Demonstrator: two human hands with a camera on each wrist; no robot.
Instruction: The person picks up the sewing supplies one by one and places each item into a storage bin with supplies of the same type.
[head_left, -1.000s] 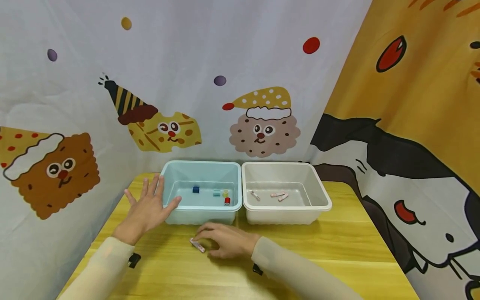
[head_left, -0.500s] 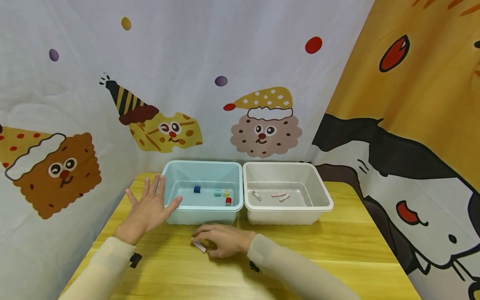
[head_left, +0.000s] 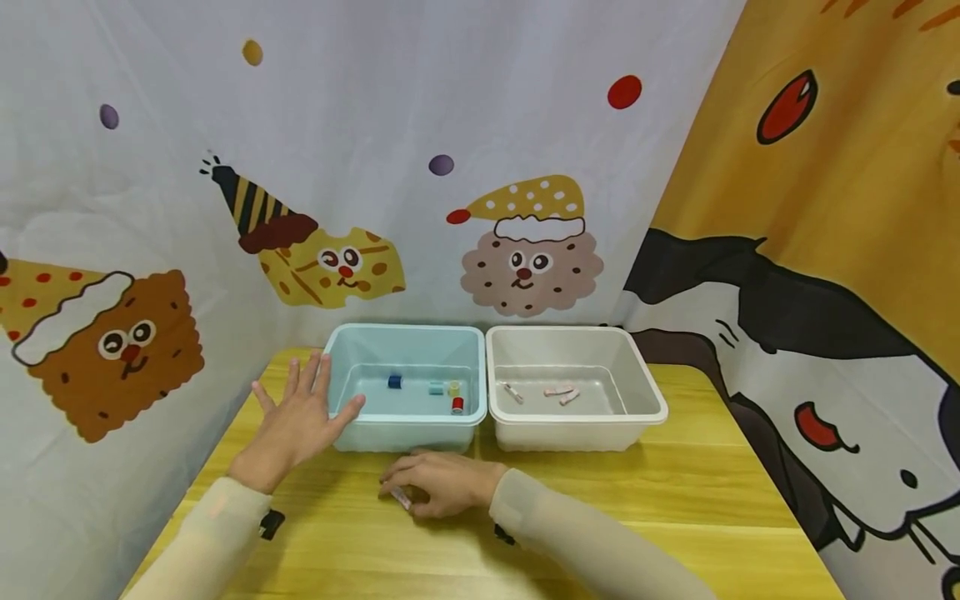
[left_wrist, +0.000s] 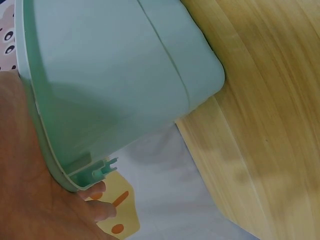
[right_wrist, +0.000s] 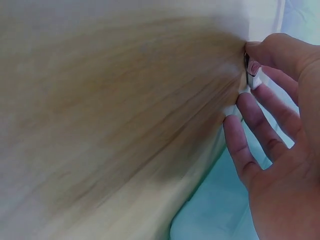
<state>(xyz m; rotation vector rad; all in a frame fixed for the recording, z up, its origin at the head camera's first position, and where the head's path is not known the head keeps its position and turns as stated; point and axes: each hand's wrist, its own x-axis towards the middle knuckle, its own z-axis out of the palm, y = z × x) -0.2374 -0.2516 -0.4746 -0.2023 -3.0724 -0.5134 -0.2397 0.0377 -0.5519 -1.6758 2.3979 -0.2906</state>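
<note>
In the head view my right hand (head_left: 438,483) is low over the table, just in front of the light blue bin (head_left: 408,434). Its thumb and fingers pinch a small pink-and-white nail clipper (head_left: 401,497), partly hidden by the fingers; the right wrist view shows the clipper (right_wrist: 254,74) between thumb and forefinger. My left hand (head_left: 294,421), fingers straight and spread, rests on the left rim of the blue bin. Seen from the left wrist, the palm (left_wrist: 35,170) lies against that rim.
Inside the blue bin lie small thread spools: dark blue (head_left: 394,382), red (head_left: 457,405), teal (head_left: 437,388) and yellow (head_left: 453,388). A white bin (head_left: 570,431) stands beside it, holding similar clippers (head_left: 558,391). Behind both hangs a printed cloth (head_left: 360,100). Beneath is a wooden table (head_left: 675,483).
My right hand has shifted slightly left, and its fingers have closed round the nail clipper, covering more of it. My left hand stays on the blue bin's rim.
</note>
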